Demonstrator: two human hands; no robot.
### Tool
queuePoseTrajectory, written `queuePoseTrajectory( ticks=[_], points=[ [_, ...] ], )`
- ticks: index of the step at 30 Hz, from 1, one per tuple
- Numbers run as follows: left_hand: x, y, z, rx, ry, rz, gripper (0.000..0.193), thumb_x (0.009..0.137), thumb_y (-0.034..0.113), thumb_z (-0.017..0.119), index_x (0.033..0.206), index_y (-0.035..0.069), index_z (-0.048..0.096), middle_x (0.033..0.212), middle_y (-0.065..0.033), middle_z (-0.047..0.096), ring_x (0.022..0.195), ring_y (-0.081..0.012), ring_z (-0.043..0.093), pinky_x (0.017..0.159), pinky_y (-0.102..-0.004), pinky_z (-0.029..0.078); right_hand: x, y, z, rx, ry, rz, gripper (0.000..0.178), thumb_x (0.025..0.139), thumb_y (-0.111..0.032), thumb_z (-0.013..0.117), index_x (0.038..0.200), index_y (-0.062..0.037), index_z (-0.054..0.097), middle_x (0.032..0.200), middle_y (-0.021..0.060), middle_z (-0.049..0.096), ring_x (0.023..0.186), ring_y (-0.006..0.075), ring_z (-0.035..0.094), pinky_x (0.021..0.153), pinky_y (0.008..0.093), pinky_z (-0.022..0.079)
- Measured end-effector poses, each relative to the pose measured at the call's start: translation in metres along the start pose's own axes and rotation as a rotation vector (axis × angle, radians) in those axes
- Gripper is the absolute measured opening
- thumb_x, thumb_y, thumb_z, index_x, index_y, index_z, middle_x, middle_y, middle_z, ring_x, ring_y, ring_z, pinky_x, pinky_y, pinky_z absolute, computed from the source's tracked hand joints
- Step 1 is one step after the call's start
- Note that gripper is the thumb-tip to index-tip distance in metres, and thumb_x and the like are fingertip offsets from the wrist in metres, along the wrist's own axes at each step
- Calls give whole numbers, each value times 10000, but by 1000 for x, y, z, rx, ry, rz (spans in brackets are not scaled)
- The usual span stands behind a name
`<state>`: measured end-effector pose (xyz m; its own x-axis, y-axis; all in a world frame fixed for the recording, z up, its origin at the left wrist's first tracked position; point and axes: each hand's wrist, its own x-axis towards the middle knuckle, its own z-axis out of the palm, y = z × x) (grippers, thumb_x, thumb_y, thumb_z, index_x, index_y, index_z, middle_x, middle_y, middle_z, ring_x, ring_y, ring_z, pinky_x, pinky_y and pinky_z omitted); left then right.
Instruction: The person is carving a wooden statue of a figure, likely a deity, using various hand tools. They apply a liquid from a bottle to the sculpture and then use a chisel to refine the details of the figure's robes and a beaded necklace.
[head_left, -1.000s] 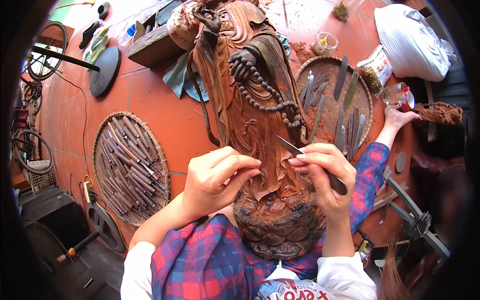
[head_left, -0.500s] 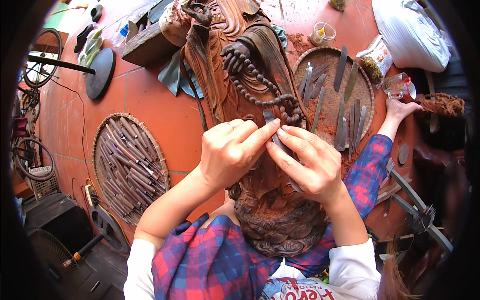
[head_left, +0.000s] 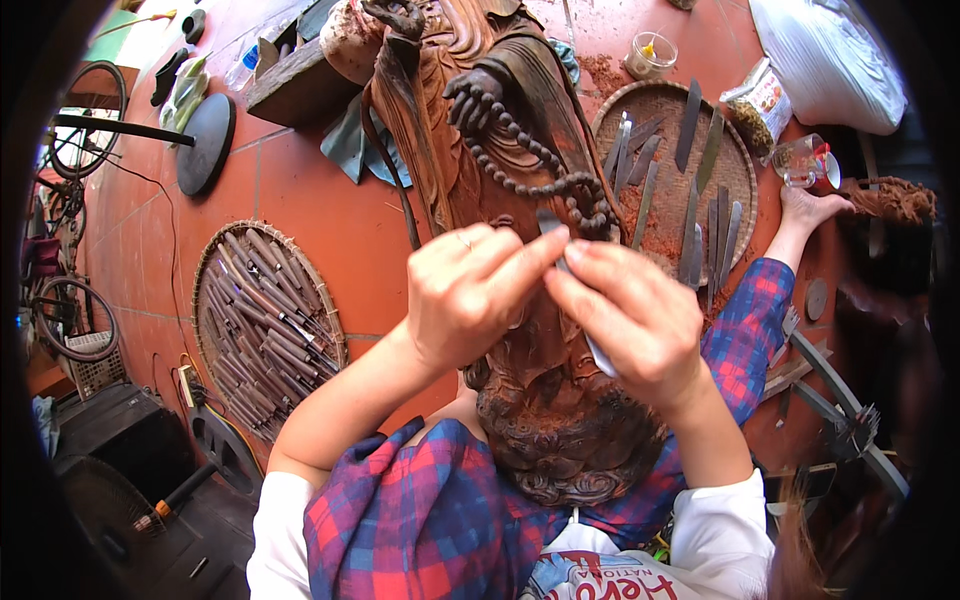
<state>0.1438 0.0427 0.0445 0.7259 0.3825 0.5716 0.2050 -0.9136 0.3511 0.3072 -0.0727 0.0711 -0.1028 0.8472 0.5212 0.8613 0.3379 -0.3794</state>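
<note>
A carved dark wooden statue (head_left: 545,100) of a robed figure lies lengthwise between my legs, its base toward me. A string of carved beads (head_left: 520,186) hangs from the statue's hand. Over the lower robe, my left hand (head_left: 468,295) and my right hand (head_left: 640,320) pinch a thin flat metal scraper (head_left: 548,222) between them. Its far end shows just past my fingertips, close to the beads. The lower end comes out under my right palm; its middle is hidden by my fingers. Whether its edge touches the wood, I cannot tell.
At left, a round woven basket (head_left: 198,310) holds many wooden-handled tools. Another woven tray (head_left: 752,205) at right carries several flat blades and reddish shavings. Beyond it stand a plastic cup (head_left: 651,56) and a clear jar (head_left: 797,162). A wooden box (head_left: 305,85) sits upper left.
Both hands have moved slightly up and right in view with the scraper, which has turned a little in my fingers. The whole scene has shifted slightly right.
</note>
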Motion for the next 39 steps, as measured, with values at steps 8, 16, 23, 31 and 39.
queuePoseTrajectory(
  ticks=[8, 16, 23, 31, 39],
  points=[
    [-2, 2, 2, -3, 2, -41, 351, 715, 120, 732, 1064, 89, 745, 673, -1, 534, 591, -173, 566, 532, -311, 472, 5, -4, -1, 48, 14, 49, 323, 678, -53, 723, 995, 2, 754, 982, 130, 713, 923, 312, 722, 797, 396, 610],
    [-2, 1, -1, 3, -10, -36, 378, 719, 103, 738, 1096, 79, 748, 661, -4, 527, 577, -170, 553, 520, -314, 456, 4, -1, -2, 25, -14, 7, 321, 725, -90, 686, 1034, -12, 719, 1051, 148, 699, 982, 305, 701, 804, 378, 606],
    [-11, 7, 1, -43, -11, -66, 360, 731, 105, 746, 1090, 81, 748, 655, 3, 517, 568, -162, 544, 508, -313, 445, -2, -7, -1, 50, 1, 42, 275, 708, -75, 713, 976, -20, 745, 1001, 145, 712, 950, 303, 722, 793, 375, 614],
    [-14, 9, 2, -48, -19, -67, 351, 765, 102, 751, 1115, 86, 748, 651, 6, 494, 554, -150, 520, 508, -306, 438, -8, -10, 4, 29, -4, 52, 229, 730, -112, 717, 956, -74, 726, 1008, 138, 681, 959, 301, 714, 773, 365, 607],
    [-17, 9, -1, -41, -20, -55, 381, 742, 92, 763, 1122, 77, 744, 653, 7, 513, 558, -145, 532, 515, -294, 447, -10, -8, 2, 30, -30, 7, 239, 724, -120, 713, 960, -77, 719, 1059, 161, 688, 979, 311, 713, 772, 361, 610]
  ],
)
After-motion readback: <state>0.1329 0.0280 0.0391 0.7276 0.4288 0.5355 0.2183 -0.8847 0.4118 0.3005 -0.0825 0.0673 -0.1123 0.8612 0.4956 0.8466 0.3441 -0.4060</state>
